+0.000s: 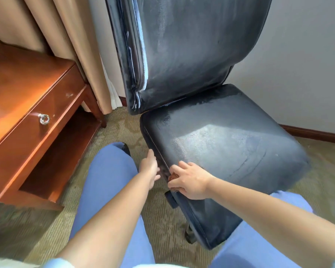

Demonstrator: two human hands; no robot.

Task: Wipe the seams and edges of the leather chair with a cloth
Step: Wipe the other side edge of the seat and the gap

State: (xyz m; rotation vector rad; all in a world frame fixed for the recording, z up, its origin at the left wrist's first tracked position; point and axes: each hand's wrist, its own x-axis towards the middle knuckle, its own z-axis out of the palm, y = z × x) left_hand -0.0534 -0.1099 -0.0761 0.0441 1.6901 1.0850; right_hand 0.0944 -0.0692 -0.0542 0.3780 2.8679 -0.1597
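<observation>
The cloth [173, 176], brownish and mostly hidden, sits on the stitched side edge of the leather chair [226, 144] seat, under my right hand [190, 180], whose curled fingers grip it. At 9 o'clock, my left hand [150, 168] rests straight-fingered against the seat side. At 10 o'clock stands the wooden table [27, 89].

The chair [211, 132] is set before the wall [307, 64], with the desk [27, 105] to its left and the curtain [70, 35] behind the desk. The left hand [150, 168] is placed against the seat's left edge; the right hand [190, 179] is laid on that edge, over the cloth [172, 176].
</observation>
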